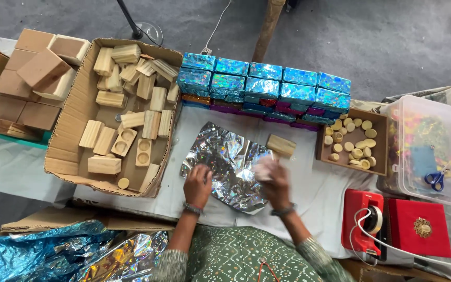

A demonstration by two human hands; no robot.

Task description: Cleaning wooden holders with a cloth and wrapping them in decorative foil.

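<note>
A crinkled silver holographic foil sheet [225,156] lies on the white table cover in front of me. My left hand [198,184] presses down on the foil's near left part, fingers curled. My right hand [272,180] is blurred over the foil's right edge, close to a small wooden block [281,145] that rests at that edge. Whether the right hand holds anything, I cannot make out.
A cardboard box [71,117] of wooden blocks stands at left. Foil-wrapped blue boxes [264,86] are stacked at the back. A brown tray [379,141] of round wooden discs, a clear lidded bin [447,156] with scissors, a red tape dispenser [364,219] and red box [421,227] sit right. Foil sheets [74,256] lie near left.
</note>
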